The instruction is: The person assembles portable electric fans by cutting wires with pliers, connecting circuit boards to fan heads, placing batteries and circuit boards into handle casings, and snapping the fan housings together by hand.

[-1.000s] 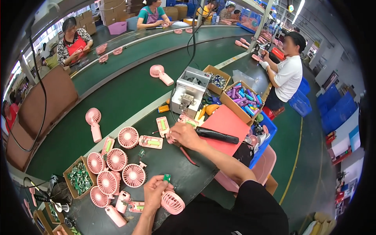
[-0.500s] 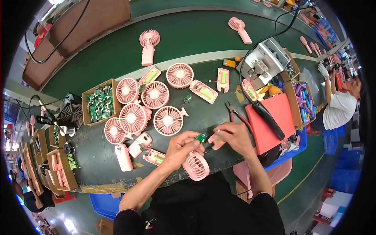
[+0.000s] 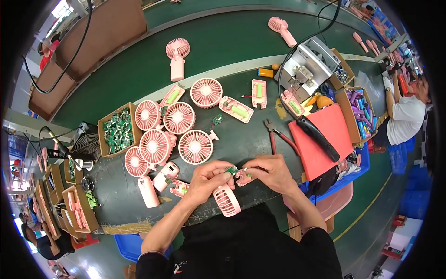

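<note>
Close to the front of the bench, my left hand [image 3: 207, 180] is closed on a small green circuit board [image 3: 231, 171] by thumb and fingers. A pink fan head [image 3: 227, 201] hangs just below that hand, its slotted side showing. My right hand [image 3: 273, 172] pinches a pink plastic piece [image 3: 243, 178] right beside the board. Whether the piece touches the board, I cannot tell. Left of my hands lie an opened pink handle with a green cell [image 3: 179, 188] and two closed pink handles [image 3: 148, 192]. Several pink fan heads [image 3: 196, 147] are clustered beyond.
Cutting pliers with red handles [image 3: 281, 138] lie beyond my right hand. A red pad [image 3: 325, 153] carries a black-handled tool [image 3: 318, 141]. Boxes of circuit boards [image 3: 119, 131] and of purple and blue cells [image 3: 364, 116] flank the work area. A co-worker [image 3: 403, 114] is at the right.
My right hand has moved left, bringing the pink piece up beside the circuit board. My left hand has shifted slightly left with the board and fan head.
</note>
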Demonstrator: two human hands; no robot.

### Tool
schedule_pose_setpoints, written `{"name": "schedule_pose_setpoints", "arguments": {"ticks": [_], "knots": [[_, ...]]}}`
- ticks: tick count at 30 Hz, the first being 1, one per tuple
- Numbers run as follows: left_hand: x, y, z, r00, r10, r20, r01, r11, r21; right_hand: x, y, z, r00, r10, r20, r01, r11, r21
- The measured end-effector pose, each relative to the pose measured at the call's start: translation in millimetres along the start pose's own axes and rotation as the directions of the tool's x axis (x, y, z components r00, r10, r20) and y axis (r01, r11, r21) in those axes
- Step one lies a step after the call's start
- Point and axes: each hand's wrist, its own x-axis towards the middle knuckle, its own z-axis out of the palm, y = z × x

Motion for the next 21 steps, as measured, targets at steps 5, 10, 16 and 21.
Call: {"name": "schedule_pose_setpoints", "arguments": {"ticks": [5,10,16,21], "knots": [[-2,6,5,0.998,0.059,-0.027,-0.059,0.998,0.008,1,-5,0,0.999,-0.04,0.015,0.04,0.999,0.021],[-14,20,18,0.968,0.204,-0.146,-0.142,0.927,0.348,4,-8,-1,0.987,-0.161,-0.001,0.16,0.979,0.122],[-9,26,17,0.717,0.673,0.185,-0.487,0.293,0.823,-3,-45,-12,0.988,0.126,0.089,-0.152,0.895,0.419],[-10,20,14,0.536,0.73,0.423,-0.537,-0.091,0.839,0,-64,-16,0.848,0.356,0.393,-0.523,0.686,0.506]]}}
